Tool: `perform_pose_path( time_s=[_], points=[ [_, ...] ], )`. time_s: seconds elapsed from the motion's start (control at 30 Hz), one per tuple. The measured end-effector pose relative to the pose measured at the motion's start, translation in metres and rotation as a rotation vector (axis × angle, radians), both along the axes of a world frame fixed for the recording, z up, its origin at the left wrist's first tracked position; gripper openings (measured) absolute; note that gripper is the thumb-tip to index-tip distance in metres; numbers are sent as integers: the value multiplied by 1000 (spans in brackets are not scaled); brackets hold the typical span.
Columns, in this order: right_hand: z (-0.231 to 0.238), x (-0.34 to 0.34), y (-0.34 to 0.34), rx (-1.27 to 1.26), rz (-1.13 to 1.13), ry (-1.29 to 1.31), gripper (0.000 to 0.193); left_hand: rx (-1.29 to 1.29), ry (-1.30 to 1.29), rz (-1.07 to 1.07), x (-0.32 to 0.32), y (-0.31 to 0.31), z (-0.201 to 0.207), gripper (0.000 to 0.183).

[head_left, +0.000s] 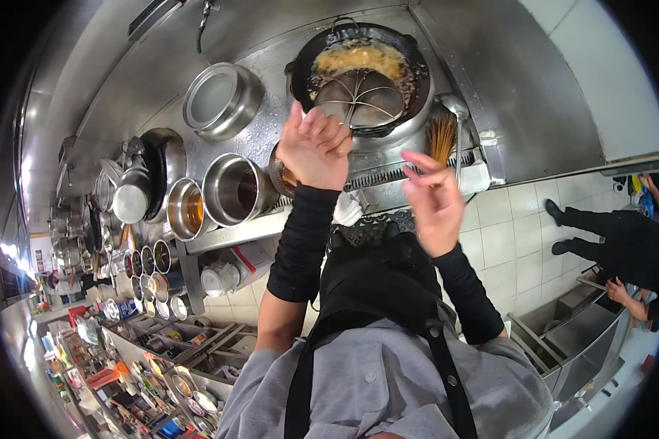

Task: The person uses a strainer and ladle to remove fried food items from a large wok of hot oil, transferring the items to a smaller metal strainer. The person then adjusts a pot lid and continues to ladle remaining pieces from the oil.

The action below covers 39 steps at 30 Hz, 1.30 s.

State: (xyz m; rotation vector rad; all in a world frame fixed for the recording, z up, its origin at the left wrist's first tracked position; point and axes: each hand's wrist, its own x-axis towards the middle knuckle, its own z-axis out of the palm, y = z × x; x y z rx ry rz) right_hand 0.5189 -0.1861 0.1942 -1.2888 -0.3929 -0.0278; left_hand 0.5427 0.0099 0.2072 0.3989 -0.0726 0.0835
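Left hand (316, 154) raised near rim of black wok (300, 79), fingers loosely curled; whether anything is grasped cannot be told. Right hand (436, 206), slightly blurred, held near bristle brush (441, 137), fingers parted, released. Round wire strainer (356, 98) seated in near part of wok; foaming golden oil (366, 57) seen beyond. Ladle (456, 107) placed beside brush. Open stainless-steel pot (218, 181) set on steel tabletop (269, 73), left of hands.

PLACE: professional-looking kitchen | SIGNS: wok (301, 77) on steel range (273, 99), metal pots (222, 183) (several), tiled floor (520, 228)
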Motion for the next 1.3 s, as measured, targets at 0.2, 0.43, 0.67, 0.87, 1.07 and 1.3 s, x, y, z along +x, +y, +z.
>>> perform_pose_path(
  time_s=[0.2, 0.43, 0.67, 0.87, 1.07, 1.3],
  points=[
    [1, -3, 14, -384, 116, -734, 48, 171, 118, -260, -2, -42, 15, 75],
    [-140, 44, -87, -908, -104, -182, 44, 1055, 63, -122, -79, -12, 15, 72],
    [-315, 34, -181, -1267, 55, 466, 46, 2306, 303, 2, -155, 22, -158, 103],
    [-296, 43, -168, -1158, -426, 478, 33, 2595, 494, 76, -141, 18, -164, 101],
    [-202, 8, -166, -485, -127, 804, 19, 2733, 445, 192, -128, 38, -125, 78],
    [-62, 12, -96, -370, -18, 491, 54, 2525, 396, 39, -129, 28, -76, 80]
  ],
)
